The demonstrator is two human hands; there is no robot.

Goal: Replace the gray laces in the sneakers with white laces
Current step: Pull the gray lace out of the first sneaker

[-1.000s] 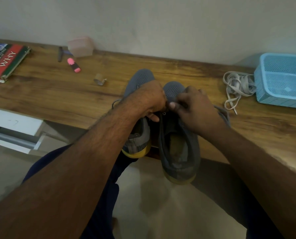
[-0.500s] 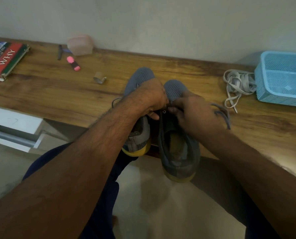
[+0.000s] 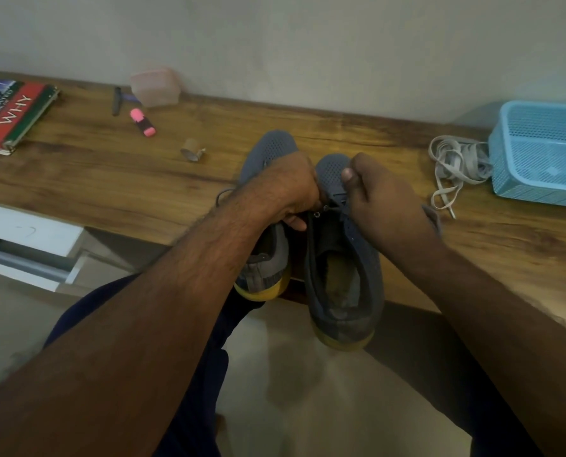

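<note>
Wooden desk (image 3: 110, 179) against pale wall (image 3: 308, 44)

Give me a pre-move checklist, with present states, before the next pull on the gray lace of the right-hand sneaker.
1. Right hand pinches the gray lace: ok.
2. Left hand steadies the right-hand sneaker near its eyelets: ok.
3. Lace free of the lower eyelets: cannot tell, hands hide them.
4. White laces ready on the table beside the blue basket: ok.
5. Sneaker fully on the table: not ok, its heel overhangs the edge.
</note>
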